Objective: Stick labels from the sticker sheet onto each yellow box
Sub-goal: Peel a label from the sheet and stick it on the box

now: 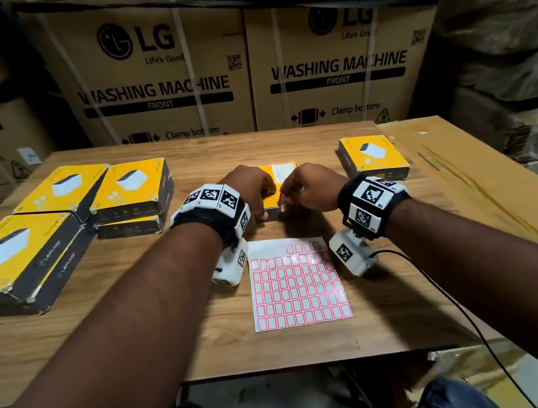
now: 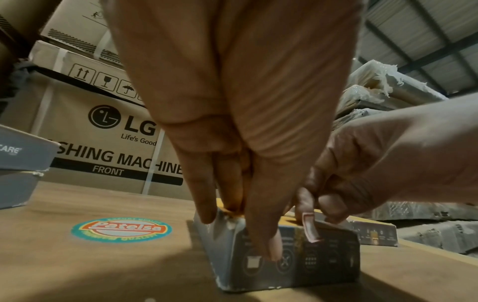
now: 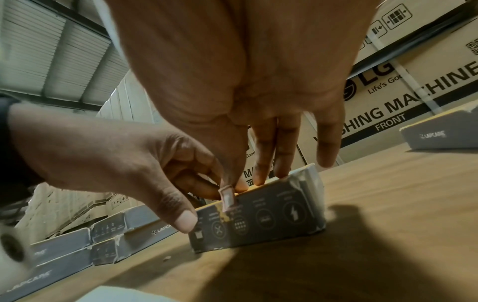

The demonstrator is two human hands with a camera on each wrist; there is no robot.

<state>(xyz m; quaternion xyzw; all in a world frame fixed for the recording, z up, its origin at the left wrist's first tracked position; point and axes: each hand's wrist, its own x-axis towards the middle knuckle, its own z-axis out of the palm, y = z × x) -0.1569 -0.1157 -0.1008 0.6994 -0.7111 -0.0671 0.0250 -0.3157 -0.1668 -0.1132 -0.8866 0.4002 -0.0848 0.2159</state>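
Note:
A yellow box (image 1: 286, 173) with dark sides lies at the table's middle, beyond the sticker sheet (image 1: 296, 283). My left hand (image 1: 259, 205) grips its near left corner; in the left wrist view the thumb (image 2: 273, 249) presses the dark front side (image 2: 323, 263) and the fingers sit on top. My right hand (image 1: 289, 197) pinches a small red-edged label (image 3: 227, 199) between thumb and forefinger. The label (image 2: 310, 227) hangs over the box's top front edge. The sheet's top rows have gaps where labels were peeled.
Several yellow boxes (image 1: 130, 185) lie at the table's left, one pair stacked. One more yellow box (image 1: 373, 154) sits at the right. Large washing machine cartons (image 1: 157, 81) stand behind the wooden table (image 1: 176, 338). A black cable (image 1: 447, 300) trails off the near right edge.

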